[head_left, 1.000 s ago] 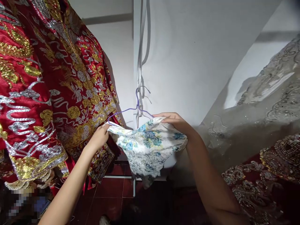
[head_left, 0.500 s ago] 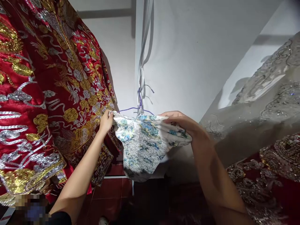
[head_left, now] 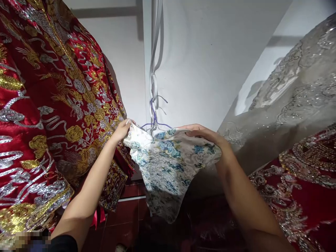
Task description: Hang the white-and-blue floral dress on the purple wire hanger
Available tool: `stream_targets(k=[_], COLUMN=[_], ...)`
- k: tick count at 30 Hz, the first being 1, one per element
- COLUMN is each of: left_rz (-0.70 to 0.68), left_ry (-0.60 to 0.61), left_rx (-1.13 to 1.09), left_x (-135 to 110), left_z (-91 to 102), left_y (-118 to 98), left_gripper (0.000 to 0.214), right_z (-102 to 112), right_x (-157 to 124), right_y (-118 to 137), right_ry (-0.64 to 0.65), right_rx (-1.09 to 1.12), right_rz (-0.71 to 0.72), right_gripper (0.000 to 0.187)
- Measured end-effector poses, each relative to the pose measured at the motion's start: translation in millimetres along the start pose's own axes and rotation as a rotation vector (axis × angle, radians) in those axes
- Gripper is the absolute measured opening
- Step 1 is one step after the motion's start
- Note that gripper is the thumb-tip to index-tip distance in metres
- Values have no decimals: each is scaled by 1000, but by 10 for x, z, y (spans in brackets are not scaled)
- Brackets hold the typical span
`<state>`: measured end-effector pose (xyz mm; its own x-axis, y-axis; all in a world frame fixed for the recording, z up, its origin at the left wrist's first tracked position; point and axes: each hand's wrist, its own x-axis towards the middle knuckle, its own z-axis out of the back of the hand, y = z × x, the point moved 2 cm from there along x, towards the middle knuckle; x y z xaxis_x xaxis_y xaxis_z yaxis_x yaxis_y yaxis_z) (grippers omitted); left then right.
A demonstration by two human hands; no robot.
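Observation:
A small white garment with a blue floral print hangs over a thin purple wire hanger. The hanger hooks into a white cord running down the wall corner. My left hand pinches the garment's left shoulder, fingers closed on the cloth. My right hand grips the garment's right shoulder, fingers curled over its top edge. Most of the hanger's wire is covered by the cloth.
A red robe with heavy gold and silver embroidery hangs close on the left. A grey beaded lace gown and a red beaded garment hang on the right. White walls stand behind; dark red floor tiles lie below.
The garment's shoulders have been drawn further up and outward over the hanger. Both hands have shifted slightly, the left rising, and the cloth hangs lower and fuller.

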<state>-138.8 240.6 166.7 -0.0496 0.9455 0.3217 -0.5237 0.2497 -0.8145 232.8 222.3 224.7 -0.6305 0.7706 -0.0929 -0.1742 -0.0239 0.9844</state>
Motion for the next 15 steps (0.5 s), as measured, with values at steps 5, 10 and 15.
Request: stream_targets(k=[5,10,15], left_rz=[101,168,17], left_ry=[166,138,-110], left_rx=[-28,58,51], left_x=[-71,-340,-669], left_z=[-70,114,195], left_y=[-172,-65,-324], left_gripper=[30,36,46], right_z=[115,73,6], right_x=[48,-313,-410], right_y=[-362,-879,-885], right_ry=[-218,-327,-526], right_rx=[157,386,411], right_rz=[-85,72,230], right_gripper=[19,40,39])
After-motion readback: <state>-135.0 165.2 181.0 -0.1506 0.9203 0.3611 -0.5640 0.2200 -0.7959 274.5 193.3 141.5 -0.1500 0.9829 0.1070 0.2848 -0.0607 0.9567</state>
